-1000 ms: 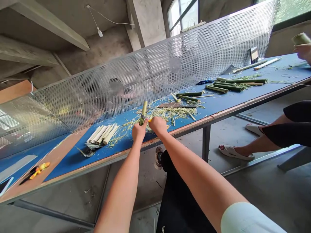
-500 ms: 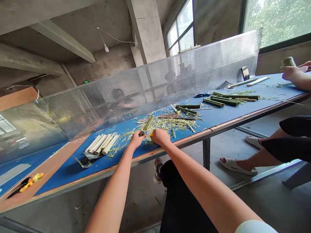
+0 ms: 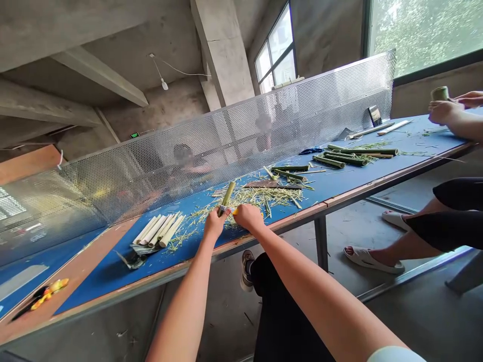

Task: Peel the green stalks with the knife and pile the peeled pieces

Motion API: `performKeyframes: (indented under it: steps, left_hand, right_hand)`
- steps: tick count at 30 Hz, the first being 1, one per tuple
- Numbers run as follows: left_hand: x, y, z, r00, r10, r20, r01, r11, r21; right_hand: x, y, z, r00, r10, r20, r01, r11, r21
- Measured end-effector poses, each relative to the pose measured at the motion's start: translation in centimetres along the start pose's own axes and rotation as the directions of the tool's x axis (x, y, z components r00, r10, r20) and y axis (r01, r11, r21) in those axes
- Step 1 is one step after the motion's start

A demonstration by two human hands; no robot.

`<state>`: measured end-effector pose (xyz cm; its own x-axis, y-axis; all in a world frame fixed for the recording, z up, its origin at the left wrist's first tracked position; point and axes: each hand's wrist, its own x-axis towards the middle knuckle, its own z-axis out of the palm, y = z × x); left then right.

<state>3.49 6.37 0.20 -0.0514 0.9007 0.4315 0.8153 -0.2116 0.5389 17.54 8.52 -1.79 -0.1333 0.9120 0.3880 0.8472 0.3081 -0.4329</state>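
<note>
hands (image 3: 214,224) on stalk (image 3: 227,194) and, perhaps, peeler (image 3: 234,211)

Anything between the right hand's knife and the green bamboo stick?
Nothing visible. The left hand grips the green bamboo stick at its base, and the right hand holds the yellow-handled knife right against it. Shavings lie behind.

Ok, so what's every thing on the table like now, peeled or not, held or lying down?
left hand, closed round the green stick.
green stick, green-skinned, tilted up off the blue mat.
right hand, closed on a yellow-handled tool.
pale sticks, peeled, lying side by side.
far green sticks, unpeeled, lying flat.
shavings, scattered loose on the blue mat.
</note>
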Motion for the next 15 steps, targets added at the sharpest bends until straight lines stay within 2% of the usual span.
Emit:
performKeyframes:
  steps: [4,9,15]
  left_hand:
    - [-0.26,0.27,0.06,1.000,-0.011,-0.021,0.013,0.997,0.075]
    - [-0.37,0.07,0.16,1.000,0.016,-0.017,-0.015,0.999,0.042]
    - [0.19,0.06,0.13,1.000,-0.019,0.011,0.019,1.000,0.003]
  right_hand:
    - [0.05,0.04,0.00,1.000,0.019,0.017,-0.019,1.000,-0.001]
    - [-0.22,0.09,-0.24,1.000,0.001,0.009,-0.001,1.000,-0.012]
    - [-0.22,-0.03,-0.31,1.000,0.012,0.000,-0.012,1.000,-0.023]
